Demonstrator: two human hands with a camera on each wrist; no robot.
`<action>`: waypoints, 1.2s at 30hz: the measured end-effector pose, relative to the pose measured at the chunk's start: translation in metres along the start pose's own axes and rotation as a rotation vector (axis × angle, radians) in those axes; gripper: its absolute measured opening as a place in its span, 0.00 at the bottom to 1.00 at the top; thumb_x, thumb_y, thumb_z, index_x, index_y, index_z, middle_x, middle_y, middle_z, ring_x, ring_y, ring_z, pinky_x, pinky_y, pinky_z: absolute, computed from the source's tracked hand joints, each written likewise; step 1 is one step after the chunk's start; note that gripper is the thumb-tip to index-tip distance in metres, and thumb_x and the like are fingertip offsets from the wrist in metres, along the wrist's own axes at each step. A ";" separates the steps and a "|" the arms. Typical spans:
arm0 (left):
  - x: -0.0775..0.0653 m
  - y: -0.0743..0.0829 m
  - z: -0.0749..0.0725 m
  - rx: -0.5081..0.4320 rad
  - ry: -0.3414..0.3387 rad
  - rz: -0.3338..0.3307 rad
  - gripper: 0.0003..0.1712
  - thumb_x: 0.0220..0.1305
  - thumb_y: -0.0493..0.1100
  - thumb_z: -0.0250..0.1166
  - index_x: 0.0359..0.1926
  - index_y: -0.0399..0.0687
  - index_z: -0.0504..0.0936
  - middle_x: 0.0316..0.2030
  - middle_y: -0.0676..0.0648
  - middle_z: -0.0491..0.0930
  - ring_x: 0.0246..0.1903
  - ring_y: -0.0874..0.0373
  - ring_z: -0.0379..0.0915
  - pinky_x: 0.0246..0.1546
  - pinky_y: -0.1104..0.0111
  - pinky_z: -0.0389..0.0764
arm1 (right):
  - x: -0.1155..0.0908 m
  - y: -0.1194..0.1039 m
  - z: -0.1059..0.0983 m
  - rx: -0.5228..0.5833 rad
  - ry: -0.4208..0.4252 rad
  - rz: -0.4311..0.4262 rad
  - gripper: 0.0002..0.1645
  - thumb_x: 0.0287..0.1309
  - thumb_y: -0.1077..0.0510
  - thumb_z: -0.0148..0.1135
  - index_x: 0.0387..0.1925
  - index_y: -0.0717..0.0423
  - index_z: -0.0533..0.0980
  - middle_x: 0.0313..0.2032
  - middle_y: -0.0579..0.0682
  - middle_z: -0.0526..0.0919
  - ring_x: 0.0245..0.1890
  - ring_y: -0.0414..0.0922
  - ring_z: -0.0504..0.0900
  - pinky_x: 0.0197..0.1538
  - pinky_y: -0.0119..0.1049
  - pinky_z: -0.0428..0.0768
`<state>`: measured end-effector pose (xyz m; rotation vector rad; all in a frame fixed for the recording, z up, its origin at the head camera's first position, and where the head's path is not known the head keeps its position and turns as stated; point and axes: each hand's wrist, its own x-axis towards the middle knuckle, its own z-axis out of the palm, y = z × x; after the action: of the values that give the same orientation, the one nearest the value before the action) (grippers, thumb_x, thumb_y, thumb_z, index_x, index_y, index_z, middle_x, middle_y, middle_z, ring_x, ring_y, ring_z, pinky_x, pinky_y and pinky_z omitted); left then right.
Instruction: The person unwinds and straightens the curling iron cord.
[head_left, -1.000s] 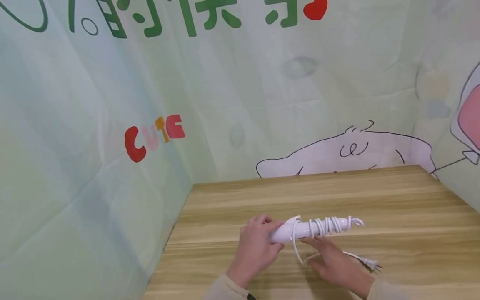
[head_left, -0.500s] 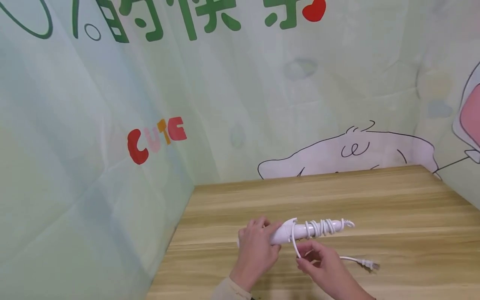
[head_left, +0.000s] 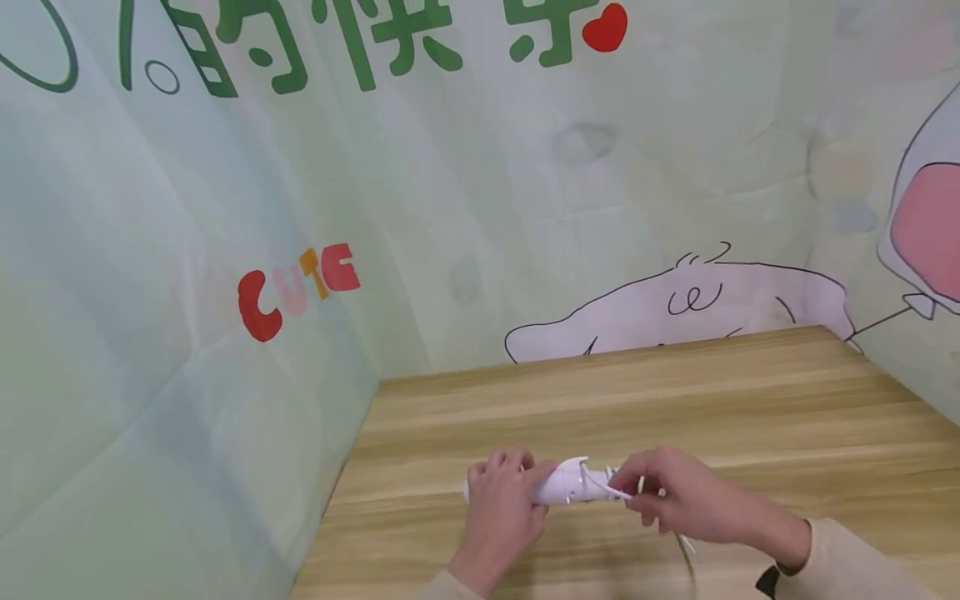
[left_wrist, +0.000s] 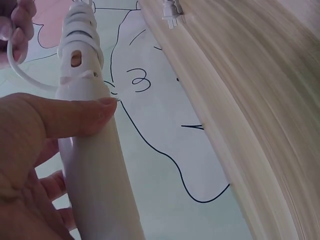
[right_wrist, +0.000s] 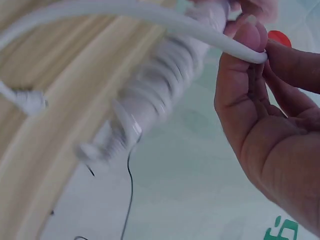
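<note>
A white curling iron [head_left: 557, 486] lies crosswise above the wooden table, its lever sticking up near the middle. My left hand [head_left: 501, 510] grips its thick end; in the left wrist view the thumb lies across the white body [left_wrist: 102, 175]. White cord is wound in several turns round the handle [right_wrist: 155, 82], blurred in the right wrist view. My right hand [head_left: 686, 496] pinches a loose stretch of the cord [right_wrist: 200, 30] between thumb and fingertips, beside the windings. The two-pin plug [left_wrist: 171, 12] dangles at the cord's free end.
The wooden table [head_left: 630, 400] reaches back to a pale green cloth backdrop [head_left: 450, 208] with printed letters and a cartoon figure. The same cloth hangs along the left side. A dark band [head_left: 768, 581] shows at the right sleeve.
My right hand has pinched the cord and carried it up from below the curling iron to the front of its wound handle. The left hand keeps its grip.
</note>
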<state>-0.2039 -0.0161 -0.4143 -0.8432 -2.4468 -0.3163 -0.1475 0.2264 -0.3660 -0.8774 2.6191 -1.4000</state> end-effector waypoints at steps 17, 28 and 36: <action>-0.015 -0.004 -0.004 -0.065 -0.105 0.295 0.27 0.43 0.47 0.80 0.49 0.69 0.87 0.38 0.59 0.77 0.39 0.62 0.71 0.41 0.62 0.69 | 0.021 0.002 -0.049 -0.320 -0.045 -0.229 0.15 0.54 0.76 0.61 0.36 0.56 0.85 0.32 0.35 0.80 0.34 0.35 0.79 0.38 0.34 0.81; -0.016 -0.007 -0.008 -0.261 -0.140 0.252 0.29 0.43 0.45 0.80 0.51 0.62 0.87 0.42 0.58 0.78 0.44 0.63 0.71 0.39 0.69 0.67 | 0.018 0.040 -0.068 -0.357 0.143 -0.241 0.13 0.53 0.75 0.65 0.35 0.57 0.85 0.33 0.41 0.83 0.35 0.36 0.80 0.35 0.34 0.80; -0.024 -0.010 -0.018 -0.479 -0.152 0.169 0.30 0.43 0.40 0.79 0.51 0.59 0.87 0.44 0.59 0.78 0.47 0.64 0.70 0.44 0.68 0.70 | 0.016 0.079 -0.044 -0.438 0.198 -0.192 0.11 0.54 0.72 0.67 0.35 0.57 0.86 0.32 0.40 0.82 0.32 0.35 0.79 0.33 0.35 0.79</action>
<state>-0.1871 -0.0424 -0.4131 -1.3060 -2.4496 -0.8220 -0.2101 0.2859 -0.3982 -1.1084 3.1369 -0.9984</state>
